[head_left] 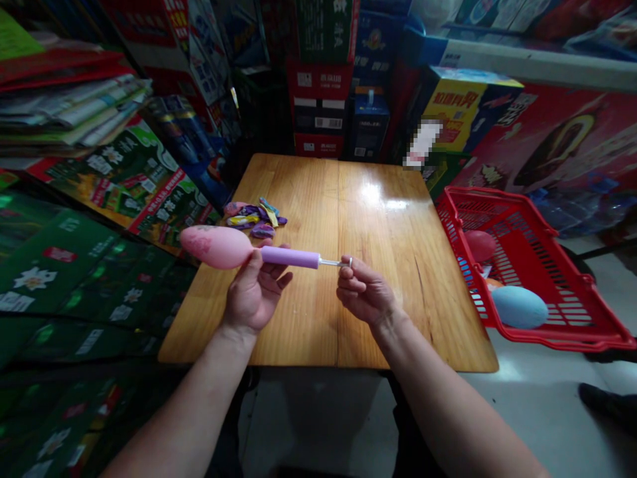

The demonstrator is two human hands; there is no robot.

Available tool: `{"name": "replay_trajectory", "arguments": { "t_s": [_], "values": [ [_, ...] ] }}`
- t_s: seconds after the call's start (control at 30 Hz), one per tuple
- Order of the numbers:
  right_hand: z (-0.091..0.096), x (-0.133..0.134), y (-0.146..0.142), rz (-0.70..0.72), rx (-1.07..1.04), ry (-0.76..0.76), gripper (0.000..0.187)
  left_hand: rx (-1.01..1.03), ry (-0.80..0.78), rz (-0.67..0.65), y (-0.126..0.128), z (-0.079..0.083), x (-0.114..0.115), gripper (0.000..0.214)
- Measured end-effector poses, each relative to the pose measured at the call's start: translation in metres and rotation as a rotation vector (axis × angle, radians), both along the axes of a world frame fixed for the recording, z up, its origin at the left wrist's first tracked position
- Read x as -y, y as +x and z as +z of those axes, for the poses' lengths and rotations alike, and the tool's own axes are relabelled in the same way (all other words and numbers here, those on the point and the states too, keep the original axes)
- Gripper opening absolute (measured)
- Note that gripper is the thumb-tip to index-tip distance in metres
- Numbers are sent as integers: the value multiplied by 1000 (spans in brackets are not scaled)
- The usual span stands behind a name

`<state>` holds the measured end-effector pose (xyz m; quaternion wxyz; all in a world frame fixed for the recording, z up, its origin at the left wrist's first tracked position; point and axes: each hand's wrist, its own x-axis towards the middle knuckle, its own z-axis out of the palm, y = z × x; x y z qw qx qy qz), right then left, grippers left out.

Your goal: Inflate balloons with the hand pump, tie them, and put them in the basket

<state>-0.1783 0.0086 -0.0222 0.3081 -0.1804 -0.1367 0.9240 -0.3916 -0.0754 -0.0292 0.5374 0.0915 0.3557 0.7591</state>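
A partly inflated pink balloon (216, 247) sits on the left end of a purple hand pump (291, 257). My left hand (253, 292) grips the balloon's neck and the pump's tip between thumb and fingers. At the other end, the fingers of my right hand (365, 289) are closed round the white pump handle at the end of its rod, which is partly drawn out. Just behind the balloon, a small heap of uninflated balloons (256, 216) in purple, yellow, pink and blue lies on the wooden table (318, 318).
To the right of the table stands a red basket (547, 216) holding a blue balloon (520, 307) and a pink-red one (479, 245). Green boxes (64, 279) are stacked along the left. More cartons (318, 113) stand behind the table. Part of a dark shoe (604, 401) shows at lower right.
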Motion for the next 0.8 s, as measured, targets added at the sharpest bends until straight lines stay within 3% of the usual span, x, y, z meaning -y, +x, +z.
{"name": "replay_trajectory", "arguments": {
  "t_s": [0.1, 0.27, 0.47, 0.6, 0.8],
  "values": [
    [-7, 9, -10, 42, 20, 24, 12, 44, -45, -63, 14, -2, 1, 28],
    [-11, 12, -15, -8, 7, 15, 13, 57, -27, -68, 20, -1, 1, 28],
    [-7, 5, -6, 22, -13, 8, 12, 66, -52, 10, 5, 1, -3, 21],
    [-1, -4, 2, -30, -35, 14, 6, 18, 15, 88, -10, 5, -3, 25],
    [-8, 5, -10, 32, 7, -22, 14, 50, -9, -101, 9, -1, 5, 29]
  ]
}}
